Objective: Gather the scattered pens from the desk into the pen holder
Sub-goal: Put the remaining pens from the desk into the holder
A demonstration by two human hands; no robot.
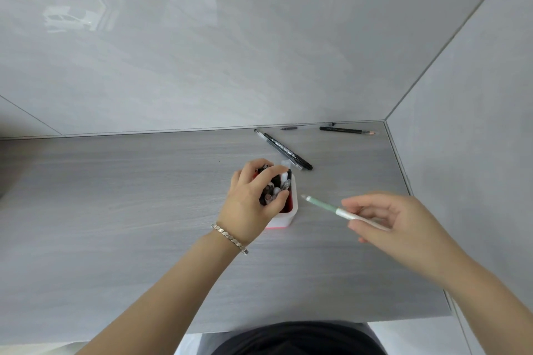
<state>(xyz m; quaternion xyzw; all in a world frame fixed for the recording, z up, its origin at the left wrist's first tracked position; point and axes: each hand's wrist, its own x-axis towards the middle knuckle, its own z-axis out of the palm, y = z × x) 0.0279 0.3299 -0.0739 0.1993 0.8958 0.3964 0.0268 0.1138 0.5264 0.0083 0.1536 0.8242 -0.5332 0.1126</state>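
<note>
The pen holder (284, 215), a white box with a red inside, is seen standing on the grey wood-grain desk (115, 210), a little right of its middle. A bundle of pens (274, 190) is held upright in it, and the bundle is gripped from above by the left hand (249, 199), whose fingers are curled over the far side and whose thumb is pressed against the near side. A silver bracelet (229, 238) is worn on that wrist. Just to the right of the holder, a green and white pen (326, 206) is pinched between the thumb and fingers of the right hand (398, 225); it is held above the desk with its tip pointed toward the holder but apart from it. Just behind the holder, a black marker (288, 151) and a clear pen (272, 147) are laid side by side on a slant, touching each other. Farther back, along the grey wall (202, 52), a black pencil (346, 130) and a small grey pen (289, 128) are left lying, well apart from the holder.
</note>
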